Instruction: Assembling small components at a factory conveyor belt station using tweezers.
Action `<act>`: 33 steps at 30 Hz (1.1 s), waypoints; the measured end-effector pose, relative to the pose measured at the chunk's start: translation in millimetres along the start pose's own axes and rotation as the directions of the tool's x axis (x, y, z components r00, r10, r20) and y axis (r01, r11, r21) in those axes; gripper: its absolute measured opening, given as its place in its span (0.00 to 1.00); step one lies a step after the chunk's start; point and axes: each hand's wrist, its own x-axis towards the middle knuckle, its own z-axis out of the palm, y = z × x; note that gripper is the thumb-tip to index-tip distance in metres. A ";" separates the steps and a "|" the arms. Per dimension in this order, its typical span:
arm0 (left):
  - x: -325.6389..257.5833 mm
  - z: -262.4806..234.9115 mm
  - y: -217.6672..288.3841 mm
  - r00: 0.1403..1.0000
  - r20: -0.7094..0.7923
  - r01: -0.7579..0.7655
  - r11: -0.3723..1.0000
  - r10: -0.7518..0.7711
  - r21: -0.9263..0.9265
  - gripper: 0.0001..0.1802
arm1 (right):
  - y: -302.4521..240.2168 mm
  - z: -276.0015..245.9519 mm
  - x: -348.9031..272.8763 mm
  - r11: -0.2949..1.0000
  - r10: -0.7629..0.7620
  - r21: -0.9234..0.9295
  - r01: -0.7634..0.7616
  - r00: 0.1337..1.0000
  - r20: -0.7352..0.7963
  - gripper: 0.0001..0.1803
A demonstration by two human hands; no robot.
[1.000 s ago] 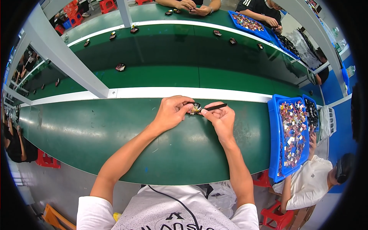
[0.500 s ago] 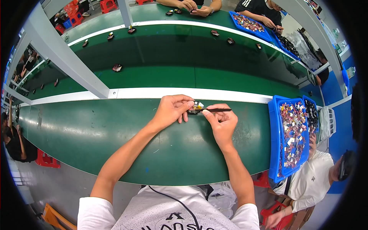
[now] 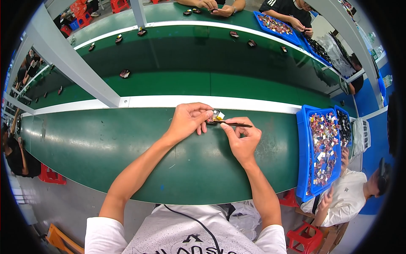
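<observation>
Over the far part of the green table (image 3: 160,178), my left hand (image 3: 189,120) pinches a small dark device (image 3: 218,116) with white and yellow bits on it. Most of its near side is hidden by my fingers. My right hand (image 3: 244,139) is closed on a thin dark stick-like tool (image 3: 237,125), held nearly level. The tool's left end touches or lies against the device's near edge; I cannot tell which.
At the right stands a blue tray (image 3: 302,156) of small colourful parts, with a seated co-worker (image 3: 347,194) beside it. Beyond the white rail (image 3: 169,101), a green conveyor belt (image 3: 177,84) carries several dark devices. Co-workers sit across it. A grey post (image 3: 80,63) rises at the left.
The tool in my right hand has tilted, its right end now lower. Devices on the belt have shifted slightly left. The co-worker at the right has raised a hand.
</observation>
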 end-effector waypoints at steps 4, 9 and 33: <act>0.8 -0.7 -1.0 1.000 0.003 0.002 1.000 -0.002 -0.018 0.14 | -1.3 2.3 -0.2 0.997 -0.064 -0.050 0.064 0.998 -0.001 0.05; 0.5 -1.4 -1.7 1.000 0.000 -0.016 0.999 0.016 -0.031 0.14 | -0.9 1.8 -1.4 0.995 -0.083 -0.053 0.084 0.996 0.004 0.05; 2.0 -2.0 -6.4 1.000 -0.008 0.004 0.999 -0.003 0.038 0.13 | 1.7 -5.1 4.4 0.985 -0.095 -0.134 0.113 0.986 0.137 0.09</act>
